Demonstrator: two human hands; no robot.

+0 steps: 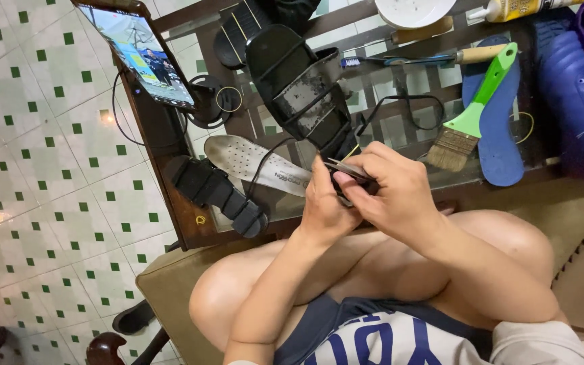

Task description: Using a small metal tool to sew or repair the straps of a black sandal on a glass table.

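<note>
Green-and-white tiled floor (42, 155) fills the left of the scene. A tablet (144, 55) with a lit screen leans at the far left corner of the dark wooden bench (170, 196). Near it, a black strapped sandal (214, 195) lies at the bench's near left edge, with a grey perforated insole (255, 164) just beside it to the right.

At centre, a second black sandal (302, 91) stands tilted, its worn sole facing up, its heel end reaching down to the hands. The left hand (324, 203) is closed around that lower end, fingers (319, 177) curled on it. The right hand (393, 192) touches the left, fingers together, pinching a thin dark strap piece (346, 169) at the sandal's heel. Both hands are held over the person's bare knees, at the bench's near edge.

Further right, a green-handled paintbrush (471, 115) rests on a blue insole (498, 128). A wooden-handled small brush (427, 57) lies farther back. A white bowl (414, 10) and a yellow glue bottle (522, 8) sit at the far edge. Blue and purple perforated clogs (579, 88) occupy the far right.
</note>
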